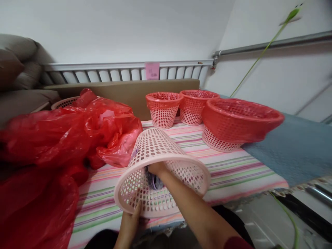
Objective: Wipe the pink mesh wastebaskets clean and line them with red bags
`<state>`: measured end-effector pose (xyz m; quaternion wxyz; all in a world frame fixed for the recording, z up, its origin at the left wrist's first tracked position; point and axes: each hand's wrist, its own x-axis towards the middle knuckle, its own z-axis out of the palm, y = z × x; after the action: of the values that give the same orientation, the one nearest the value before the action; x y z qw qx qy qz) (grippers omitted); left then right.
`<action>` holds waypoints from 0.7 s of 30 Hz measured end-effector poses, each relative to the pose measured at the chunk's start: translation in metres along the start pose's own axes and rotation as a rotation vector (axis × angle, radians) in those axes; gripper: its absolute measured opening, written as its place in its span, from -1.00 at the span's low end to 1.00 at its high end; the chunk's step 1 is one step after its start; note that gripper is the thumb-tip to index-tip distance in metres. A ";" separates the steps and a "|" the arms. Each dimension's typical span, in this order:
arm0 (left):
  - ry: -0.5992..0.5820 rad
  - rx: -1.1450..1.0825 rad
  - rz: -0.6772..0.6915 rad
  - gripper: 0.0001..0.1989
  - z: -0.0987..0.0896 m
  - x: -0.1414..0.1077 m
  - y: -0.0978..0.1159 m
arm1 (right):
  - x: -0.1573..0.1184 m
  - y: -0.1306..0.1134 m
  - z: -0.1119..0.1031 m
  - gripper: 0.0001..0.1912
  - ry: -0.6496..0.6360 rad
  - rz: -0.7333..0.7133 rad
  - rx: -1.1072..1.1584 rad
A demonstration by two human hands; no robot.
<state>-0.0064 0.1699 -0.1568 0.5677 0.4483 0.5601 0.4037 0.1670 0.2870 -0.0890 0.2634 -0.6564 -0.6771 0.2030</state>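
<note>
A pale pink perforated plastic basket (160, 143) lies tipped on its side, its mouth turned towards me. My left hand (131, 218) grips the lower left of its rim, thumb inside the mouth and the other fingers hidden beneath. Reaching into the basket, my right hand (157, 168) is closed on a dark grey and purple cloth (154, 181), which touches the inner wall. The rim and forearm partly hide those fingers. Under the basket lies a striped cloth (101, 204).
Three baskets lined with red plastic bags, a left one (163, 116), a middle one (192, 117) and a right one (225, 143), stand upright behind. Crumpled red plastic bags (57, 138) heap up on the left, before another basket (66, 102). A radiator (114, 74) runs along the wall.
</note>
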 end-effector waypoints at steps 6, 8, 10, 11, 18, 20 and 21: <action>0.115 -0.012 0.174 -0.42 0.002 0.006 -0.009 | -0.117 -0.009 0.010 -0.55 -0.017 -0.105 -0.119; 0.149 -0.005 0.269 -0.55 0.001 0.008 -0.007 | -0.151 -0.011 0.014 -0.53 -0.023 -0.143 -0.097; 0.154 -0.012 0.270 -0.57 0.000 0.008 -0.003 | -0.171 -0.012 0.012 -0.54 -0.059 -0.151 -0.054; 0.155 -0.015 0.259 -0.56 0.000 0.007 -0.001 | -0.176 -0.012 0.009 -0.55 -0.085 -0.143 -0.027; 0.161 -0.036 0.102 -0.54 -0.010 0.001 0.008 | -0.152 -0.013 -0.040 -0.38 0.142 0.030 0.115; 0.162 -0.034 0.102 -0.48 -0.014 0.003 0.007 | -0.143 -0.015 -0.035 -0.31 0.189 0.024 0.132; 0.159 -0.031 0.127 -0.46 -0.016 0.005 0.005 | -0.140 -0.015 -0.026 -0.29 0.173 0.004 0.135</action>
<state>-0.0223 0.1773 -0.1529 0.5017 0.4408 0.5675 0.4816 0.1710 0.1447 -0.0721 0.3640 -0.6538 -0.6352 0.1912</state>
